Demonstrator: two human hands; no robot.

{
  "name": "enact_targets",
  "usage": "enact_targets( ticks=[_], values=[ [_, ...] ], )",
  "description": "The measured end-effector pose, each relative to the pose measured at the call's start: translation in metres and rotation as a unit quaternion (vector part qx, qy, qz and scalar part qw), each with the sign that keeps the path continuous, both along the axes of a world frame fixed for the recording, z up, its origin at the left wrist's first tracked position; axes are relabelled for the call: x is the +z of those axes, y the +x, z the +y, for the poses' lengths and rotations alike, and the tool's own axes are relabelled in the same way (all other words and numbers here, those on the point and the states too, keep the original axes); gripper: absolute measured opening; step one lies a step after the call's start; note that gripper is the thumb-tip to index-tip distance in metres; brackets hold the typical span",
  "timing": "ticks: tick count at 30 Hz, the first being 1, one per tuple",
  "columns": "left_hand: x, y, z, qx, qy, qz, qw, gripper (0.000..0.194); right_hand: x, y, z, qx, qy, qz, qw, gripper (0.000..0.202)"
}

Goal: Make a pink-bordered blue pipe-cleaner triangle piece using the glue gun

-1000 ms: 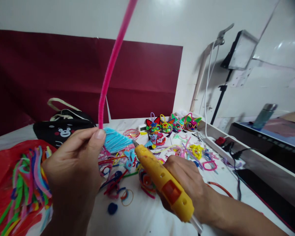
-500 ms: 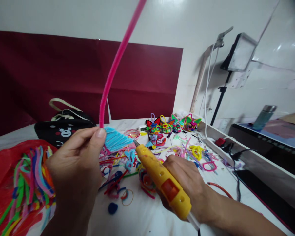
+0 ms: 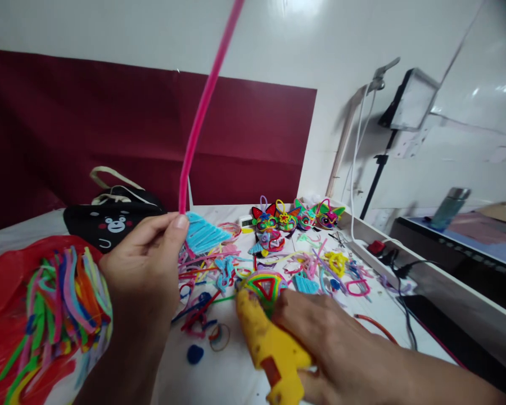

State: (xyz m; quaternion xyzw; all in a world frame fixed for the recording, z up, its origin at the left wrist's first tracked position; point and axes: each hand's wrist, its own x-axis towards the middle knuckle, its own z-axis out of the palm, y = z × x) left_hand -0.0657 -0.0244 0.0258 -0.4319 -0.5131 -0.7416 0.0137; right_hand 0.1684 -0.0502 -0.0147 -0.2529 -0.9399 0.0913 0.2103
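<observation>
Between thumb and forefinger my left hand [image 3: 149, 256] pinches a light-blue, roughly triangular piece made of pipe cleaner [image 3: 206, 233]. At the same pinch a long pink pipe cleaner [image 3: 202, 107] stands up past the top of the view. My right hand [image 3: 324, 323] is wrapped round a yellow glue gun [image 3: 261, 332], held lower and apart from the blue piece, its nozzle pointing away from me. Just beyond the gun lies a rainbow-striped pipe-cleaner shape [image 3: 270, 283], partly covered by gun and hand. Another light-blue piece [image 3: 306, 283] rests on the table beyond my right hand.
A red plastic bag [image 3: 4, 281] full of coloured pipe cleaners sits at left, before a black bag [image 3: 96, 225]. Several finished animal heads [image 3: 306, 216] stand at the back. A power strip [image 3: 405, 275], black cables and a lamp stand [image 3: 375, 185] are at right.
The glue gun has come away from the blue piece's tip, moving down and towards me. The rainbow shape and the second blue piece now show. My left hand keeps its pinch.
</observation>
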Motion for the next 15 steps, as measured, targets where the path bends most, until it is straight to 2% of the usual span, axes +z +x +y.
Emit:
enact_targets(
  ticks=[3, 6, 8, 9, 11, 12, 13, 15],
  values=[
    [0.0, 0.006, 0.002, -0.02, 0.019, -0.013, 1.0, 0.01, -0.033, 0.0, -0.002, 0.022, 0.032, -0.07, 0.997, 0.032],
    [0.0, 0.015, 0.0, -0.035, 0.004, 0.008, 0.999, 0.009, -0.084, -0.005, 0.002, 0.047, 0.097, -0.093, 0.99, 0.017],
    [-0.001, 0.02, -0.002, -0.037, -0.013, 0.022, 0.999, 0.01, -0.113, -0.008, 0.005, 0.056, 0.151, -0.104, 0.982, 0.018],
    [-0.002, 0.022, -0.003, -0.041, -0.021, 0.026, 0.999, 0.011, -0.123, -0.009, 0.006, 0.053, 0.162, -0.098, 0.981, 0.02],
    [-0.004, 0.024, -0.004, -0.052, -0.039, 0.024, 0.998, 0.012, -0.124, -0.006, 0.007, 0.045, 0.161, -0.096, 0.981, 0.022],
    [-0.004, 0.025, -0.004, -0.059, -0.044, 0.023, 0.997, 0.012, -0.115, -0.004, 0.006, 0.045, 0.165, -0.094, 0.981, 0.021],
    [-0.005, 0.025, -0.005, -0.064, -0.048, 0.025, 0.996, 0.011, -0.101, -0.001, 0.006, 0.053, 0.157, -0.096, 0.981, 0.019],
    [-0.006, 0.025, -0.004, -0.074, -0.052, 0.047, 0.995, 0.009, -0.061, 0.005, 0.005, 0.073, 0.106, -0.095, 0.987, 0.023]
  ],
)
